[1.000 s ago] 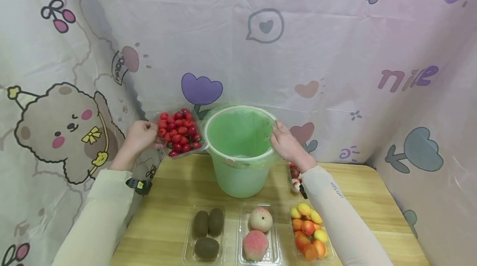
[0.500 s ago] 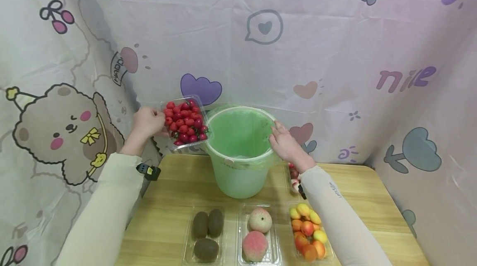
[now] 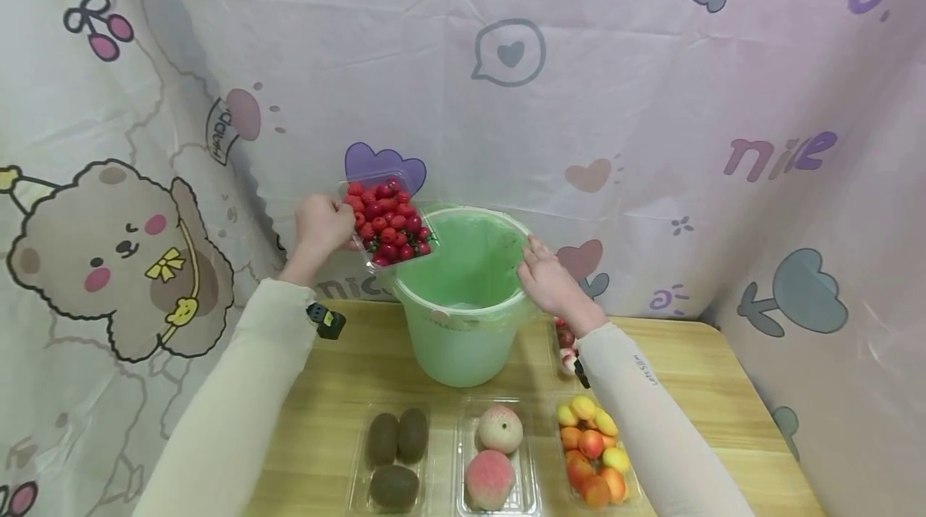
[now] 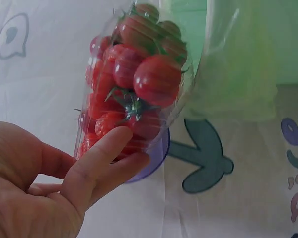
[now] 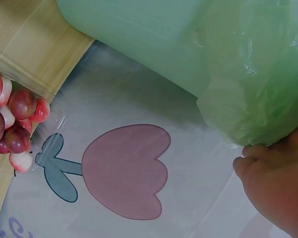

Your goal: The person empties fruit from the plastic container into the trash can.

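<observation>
My left hand [image 3: 323, 226] grips the left side of a clear plastic box [image 3: 376, 264] full of small red fruit [image 3: 388, 219]. Its fingers and thumb come around the wall in the left wrist view, where cherry tomatoes [image 4: 157, 79] with green stems show through the plastic. The box is raised and tilted, its right corner over the left rim of a light green bucket [image 3: 463, 348]. A thin green bag [image 5: 248, 89] lines the bucket and folds over its rim. My right hand [image 3: 551, 280] holds the bucket's right rim through the bag.
On the wooden table [image 3: 680, 388] stand clear boxes with kiwis [image 3: 394, 486], two peaches [image 3: 490, 479], and yellow and orange fruit [image 3: 592, 445]. Behind my right forearm is a box of dark red and pinkish fruit [image 5: 20, 104]. A printed curtain [image 3: 615, 99] hangs close behind and at the sides.
My left hand has carried the box of red fruit up and to the right, until its corner overlaps the bucket's left rim. My right hand stays on the rim.
</observation>
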`<state>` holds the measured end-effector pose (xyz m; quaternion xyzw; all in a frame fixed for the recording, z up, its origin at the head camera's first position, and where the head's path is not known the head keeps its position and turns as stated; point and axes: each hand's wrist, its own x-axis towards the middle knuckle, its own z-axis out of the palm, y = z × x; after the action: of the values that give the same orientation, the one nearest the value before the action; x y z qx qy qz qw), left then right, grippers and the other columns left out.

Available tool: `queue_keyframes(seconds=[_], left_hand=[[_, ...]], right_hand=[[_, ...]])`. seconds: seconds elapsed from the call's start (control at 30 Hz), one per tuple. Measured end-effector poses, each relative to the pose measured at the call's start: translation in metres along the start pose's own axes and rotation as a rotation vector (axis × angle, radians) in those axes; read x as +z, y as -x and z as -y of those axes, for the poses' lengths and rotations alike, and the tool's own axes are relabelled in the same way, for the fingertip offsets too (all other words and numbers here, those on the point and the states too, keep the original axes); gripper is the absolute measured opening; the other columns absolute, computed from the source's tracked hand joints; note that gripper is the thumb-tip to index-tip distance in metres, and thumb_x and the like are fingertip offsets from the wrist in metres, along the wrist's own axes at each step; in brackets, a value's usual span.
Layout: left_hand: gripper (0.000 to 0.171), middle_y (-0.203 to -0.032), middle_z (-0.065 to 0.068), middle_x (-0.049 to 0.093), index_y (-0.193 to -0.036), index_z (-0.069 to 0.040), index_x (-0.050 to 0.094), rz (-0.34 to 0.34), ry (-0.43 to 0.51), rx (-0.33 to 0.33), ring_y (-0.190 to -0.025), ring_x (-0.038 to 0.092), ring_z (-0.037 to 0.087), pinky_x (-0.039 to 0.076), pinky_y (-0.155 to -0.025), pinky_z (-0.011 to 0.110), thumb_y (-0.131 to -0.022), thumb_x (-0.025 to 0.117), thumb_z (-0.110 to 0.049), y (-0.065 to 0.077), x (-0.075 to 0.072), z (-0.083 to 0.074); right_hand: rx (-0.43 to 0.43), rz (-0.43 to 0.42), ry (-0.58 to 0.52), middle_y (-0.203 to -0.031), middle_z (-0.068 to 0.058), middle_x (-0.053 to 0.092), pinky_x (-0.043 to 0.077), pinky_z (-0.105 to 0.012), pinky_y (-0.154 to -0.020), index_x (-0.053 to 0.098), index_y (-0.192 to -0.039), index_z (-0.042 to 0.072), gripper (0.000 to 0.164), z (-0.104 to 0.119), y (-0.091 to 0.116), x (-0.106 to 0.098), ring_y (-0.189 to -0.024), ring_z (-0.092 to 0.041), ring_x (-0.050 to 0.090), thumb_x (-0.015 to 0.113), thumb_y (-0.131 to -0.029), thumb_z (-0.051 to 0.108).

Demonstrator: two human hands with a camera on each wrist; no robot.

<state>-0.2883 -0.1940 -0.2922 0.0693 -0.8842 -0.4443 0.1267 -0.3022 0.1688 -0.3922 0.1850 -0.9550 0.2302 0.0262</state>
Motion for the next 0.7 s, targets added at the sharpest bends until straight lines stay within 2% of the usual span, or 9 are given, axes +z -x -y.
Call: queue_keyframes(seconds=[0.13,0.23,0.37,0.43,0.57,0.63,0.7], left_hand=[[0.047,-0.046,-0.007,0.047,-0.054,-0.013,0.045,-0.08,-0.041,0.067,-0.042,0.052,0.007,0.045,-0.046,0.024,-0.1,0.043,-0.007,-0.002,0.014,-0.004],[0.048,-0.041,-0.011,0.046,-0.052,-0.012,0.048,-0.11,-0.03,0.082,-0.04,0.05,0.007,0.04,-0.045,0.023,-0.1,0.043,-0.007,-0.003,0.024,-0.005],[0.045,-0.042,-0.012,0.052,-0.064,-0.005,0.062,-0.117,0.033,0.056,-0.036,0.057,0.004,0.043,-0.04,0.019,-0.103,0.041,-0.008,-0.004,0.034,-0.007],[0.041,-0.046,-0.008,0.056,-0.071,-0.002,0.065,-0.141,0.038,0.06,-0.039,0.061,0.009,0.044,-0.041,0.019,-0.104,0.041,-0.008,-0.005,0.039,-0.008],[0.036,-0.06,0.011,0.065,-0.077,0.003,0.067,-0.212,0.006,0.122,-0.063,0.07,0.027,0.047,-0.057,0.024,-0.103,0.044,-0.007,-0.006,0.048,-0.009],[0.034,-0.07,0.02,0.068,-0.079,0.005,0.067,-0.231,-0.004,0.148,-0.077,0.068,0.036,0.046,-0.065,0.03,-0.103,0.046,-0.007,-0.006,0.052,-0.01],[0.032,-0.078,0.024,0.069,-0.082,0.007,0.067,-0.234,-0.005,0.157,-0.084,0.065,0.038,0.044,-0.07,0.035,-0.103,0.047,-0.007,-0.007,0.057,-0.011]], right_hand=[[0.001,0.0,0.006,-0.174,-0.026,0.015,0.013,-0.055,-0.133,0.034,-0.158,-0.011,0.063,0.0,0.0,0.001,-0.162,-0.045,0.016,0.026,-0.112,0.03],[-0.005,0.0,0.011,-0.174,-0.026,0.015,0.013,-0.055,-0.133,0.034,-0.158,-0.011,0.062,0.0,-0.001,0.001,-0.162,-0.045,0.016,0.026,-0.112,0.03],[-0.009,0.003,0.016,-0.174,-0.026,0.015,0.013,-0.055,-0.133,0.033,-0.159,-0.011,0.062,0.0,-0.002,0.001,-0.162,-0.045,0.015,0.025,-0.112,0.029],[-0.006,0.008,0.013,-0.175,-0.026,0.014,0.012,-0.055,-0.133,0.033,-0.159,-0.01,0.062,0.0,-0.002,0.001,-0.162,-0.044,0.015,0.025,-0.112,0.03],[-0.002,0.006,0.01,-0.175,-0.025,0.014,0.012,-0.055,-0.133,0.033,-0.159,-0.011,0.062,0.0,-0.001,0.0,-0.162,-0.045,0.015,0.025,-0.112,0.03],[-0.002,-0.001,0.009,-0.175,-0.026,0.014,0.013,-0.055,-0.133,0.033,-0.158,-0.012,0.062,0.0,-0.001,0.0,-0.162,-0.045,0.015,0.025,-0.112,0.029],[-0.005,-0.01,0.01,-0.174,-0.027,0.015,0.013,-0.056,-0.133,0.034,-0.158,-0.012,0.062,0.0,-0.001,0.0,-0.162,-0.046,0.016,0.025,-0.112,0.028]])
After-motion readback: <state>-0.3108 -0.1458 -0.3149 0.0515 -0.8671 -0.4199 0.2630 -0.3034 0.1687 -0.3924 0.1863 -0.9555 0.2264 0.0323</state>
